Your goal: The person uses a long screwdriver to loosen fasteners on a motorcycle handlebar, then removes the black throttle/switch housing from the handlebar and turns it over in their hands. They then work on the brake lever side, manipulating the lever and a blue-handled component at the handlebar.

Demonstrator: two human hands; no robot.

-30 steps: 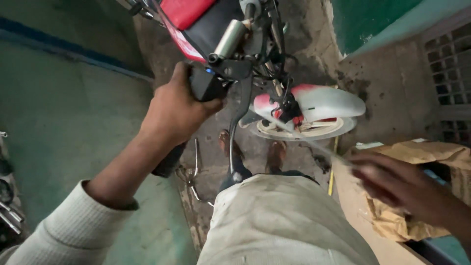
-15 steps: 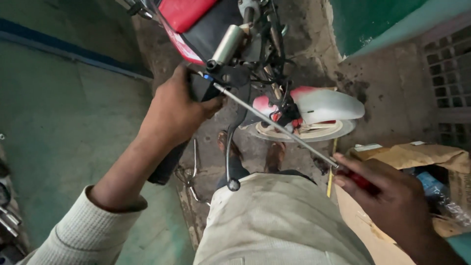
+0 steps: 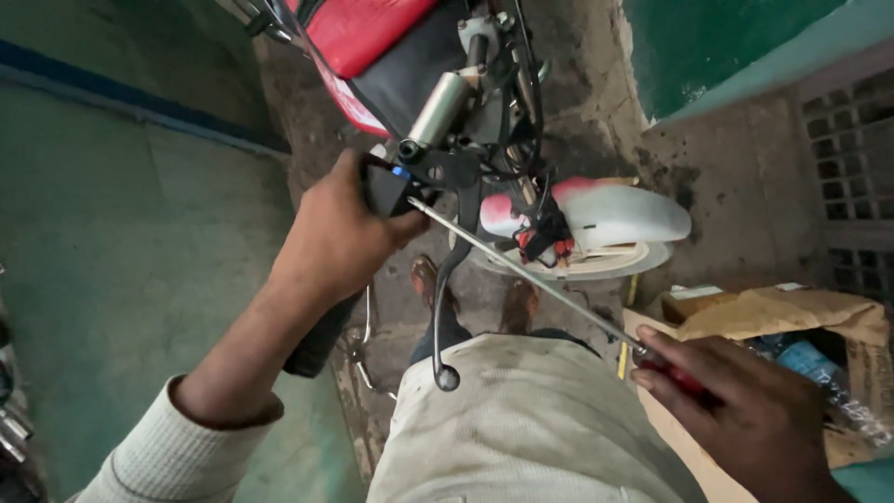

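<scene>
The screwdriver (image 3: 531, 277) has swung in since a second ago, when the right hand was just a blur over the box; now its tip sits right against the black switch housing (image 3: 386, 189) on the handlebar. On the left, the left hand (image 3: 335, 247) is wrapped tight around that housing, forearm angled up from a pale ribbed sleeve (image 3: 177, 456), thumb side towards the motorcycle. The long steel shaft runs diagonally down and right, crossing over the black brake lever (image 3: 449, 289) and passing in front of the white front mudguard (image 3: 615, 219). Above sits the red fuel tank (image 3: 358, 33) and a silver cylinder (image 3: 438, 107) amid tangled cables. Lower right, the right hand (image 3: 745, 410) is clenched round the screwdriver's red handle. Behind it, an open cardboard box (image 3: 792, 312) holds a blue plastic bottle (image 3: 805, 359); the rest of its contents I cannot make out.
</scene>
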